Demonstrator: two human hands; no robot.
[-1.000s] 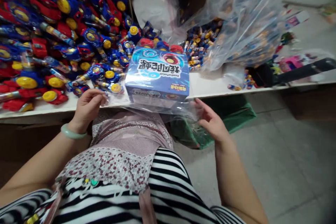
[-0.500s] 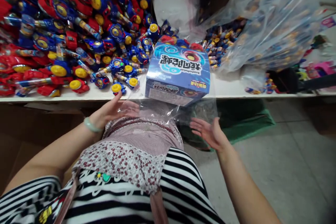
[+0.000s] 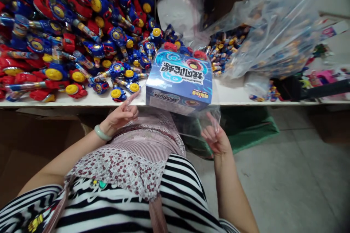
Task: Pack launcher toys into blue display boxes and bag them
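Note:
A blue printed toy box [image 3: 179, 80] sits at the front edge of the white table [image 3: 235, 96], inside a clear plastic wrap [image 3: 197, 123] whose open end hangs over the edge toward me. My left hand [image 3: 121, 115], with a pale green bangle on the wrist, pinches the wrap's left edge just below the box's left corner. Below the box's right corner, my right hand [image 3: 216, 138] pinches the wrap's right edge, fingers pressed together.
A big heap of red, blue and yellow spinning-top toys [image 3: 76, 32] covers the table's left. Large clear bags of small parts [image 3: 259, 36] lie at the right. A green bin [image 3: 246, 127] stands under the table; grey floor lies to the right.
Both hands went from open palms near the wrap to pinching its edges. The right hand rose toward the box. The box sits slightly further left in view.

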